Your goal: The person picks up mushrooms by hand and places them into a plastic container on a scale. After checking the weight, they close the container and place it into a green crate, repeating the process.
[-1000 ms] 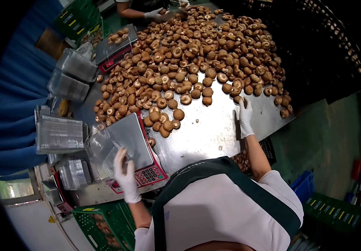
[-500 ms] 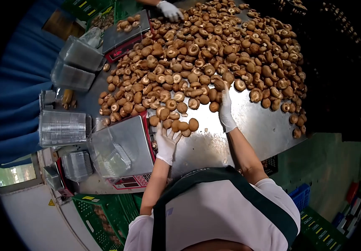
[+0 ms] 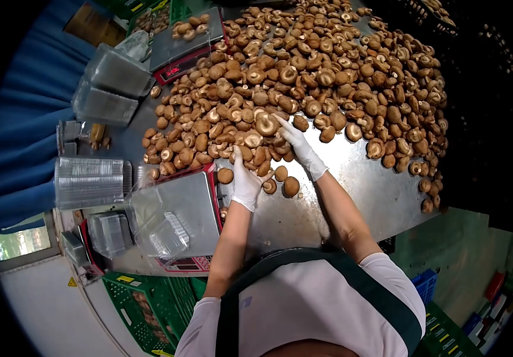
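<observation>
Brown shiitake mushrooms (image 3: 326,77) are heaped across the metal table, some showing pale gills and stems. My left hand (image 3: 246,184), in a white glove, is cupped at the near edge of the heap, thumb spread from the fingers and mushrooms against its inner side. Gloved in white too, my right hand (image 3: 300,144) reaches in from the right with fingers stretched, touching the mushrooms beside a large gill-up mushroom (image 3: 266,124). Several mushrooms lie between the two hands. A loose mushroom (image 3: 291,187) sits on bare metal near my left thumb.
Left of my left hand, a scale (image 3: 194,202) carries a clear plastic tray (image 3: 170,235). A second scale (image 3: 188,50) farther back holds several mushrooms. Stacked clear trays (image 3: 93,181) stand along the left side. Green crates (image 3: 143,309) are below the table, and a dark crate is at right.
My right hand has swept left and nearer to my left hand, drawing mushrooms along. My left hand has shifted slightly forward and right. Another person's gloved hand at the top has left view.
</observation>
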`<act>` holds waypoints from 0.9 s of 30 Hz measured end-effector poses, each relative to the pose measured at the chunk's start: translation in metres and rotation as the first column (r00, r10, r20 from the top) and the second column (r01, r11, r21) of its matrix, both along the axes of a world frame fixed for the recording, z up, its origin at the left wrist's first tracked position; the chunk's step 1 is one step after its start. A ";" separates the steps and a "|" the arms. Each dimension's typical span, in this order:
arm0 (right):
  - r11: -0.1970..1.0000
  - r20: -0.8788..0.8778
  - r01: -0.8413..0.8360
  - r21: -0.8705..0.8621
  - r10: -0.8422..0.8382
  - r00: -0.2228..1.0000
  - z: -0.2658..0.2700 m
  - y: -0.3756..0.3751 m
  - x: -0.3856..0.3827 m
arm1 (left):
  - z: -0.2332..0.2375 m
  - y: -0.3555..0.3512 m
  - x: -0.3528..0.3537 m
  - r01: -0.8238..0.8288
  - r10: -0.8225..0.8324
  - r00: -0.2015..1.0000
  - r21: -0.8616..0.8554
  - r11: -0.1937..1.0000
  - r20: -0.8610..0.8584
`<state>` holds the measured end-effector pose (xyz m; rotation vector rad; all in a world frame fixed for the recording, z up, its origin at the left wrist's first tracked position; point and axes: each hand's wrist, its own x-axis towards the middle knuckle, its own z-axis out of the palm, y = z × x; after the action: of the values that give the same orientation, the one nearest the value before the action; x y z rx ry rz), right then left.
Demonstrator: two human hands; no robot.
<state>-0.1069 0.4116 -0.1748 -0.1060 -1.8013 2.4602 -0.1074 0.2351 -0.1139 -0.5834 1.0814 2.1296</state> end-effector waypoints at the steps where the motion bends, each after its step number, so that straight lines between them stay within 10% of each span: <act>1: 1.000 0.000 -0.002 0.002 0.002 1.000 0.004 -0.001 -0.001 | 0.002 0.002 -0.001 0.008 -0.007 1.000 -0.029 1.000 0.011; 5: 0.765 -0.066 0.069 0.641 -0.034 0.997 0.030 -0.016 -0.005 | 0.024 0.006 -0.009 0.054 -0.054 0.997 0.001 0.999 0.059; 11: 0.482 0.121 -0.064 0.874 -0.090 0.989 0.058 -0.033 -0.030 | 0.032 -0.008 -0.017 0.052 -0.052 0.998 -0.013 0.999 0.041; 27: 0.554 -0.292 0.291 0.780 -0.089 0.952 0.042 -0.066 0.017 | -0.007 -0.018 0.001 0.049 -0.064 0.991 0.136 0.989 0.114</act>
<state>-0.0903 0.3456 -0.1332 0.0417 -2.4420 1.2038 -0.1067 0.2173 -0.1208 -0.6002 0.8735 2.0719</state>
